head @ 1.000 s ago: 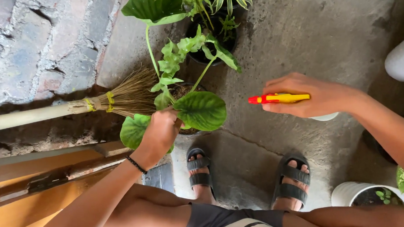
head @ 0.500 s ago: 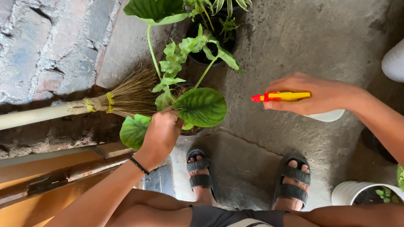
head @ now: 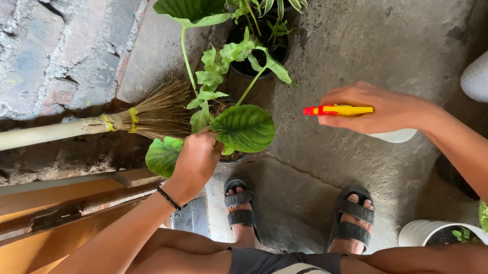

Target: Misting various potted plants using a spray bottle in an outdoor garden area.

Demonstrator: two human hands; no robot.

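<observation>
My left hand [head: 196,159] pinches the stem of a potted plant with broad green leaves [head: 242,128] just in front of my feet. My right hand [head: 385,109] grips a spray bottle with a yellow and red nozzle [head: 336,110]; the nozzle points left toward the plant, and the bottle's white body [head: 395,136] shows below my palm. A dark pot [head: 231,155] sits mostly hidden under the leaves.
A straw broom [head: 139,118] leans along the brick wall [head: 32,60] at left. More potted plants [head: 259,33] stand behind. White pots sit at right [head: 483,74] and lower right [head: 434,233]. My sandalled feet [head: 295,210] rest on concrete; a wooden door frame [head: 38,226] lies at left.
My right hand with the spray bottle has risen slightly. My left hand stays on the plant; the view has shifted a little.
</observation>
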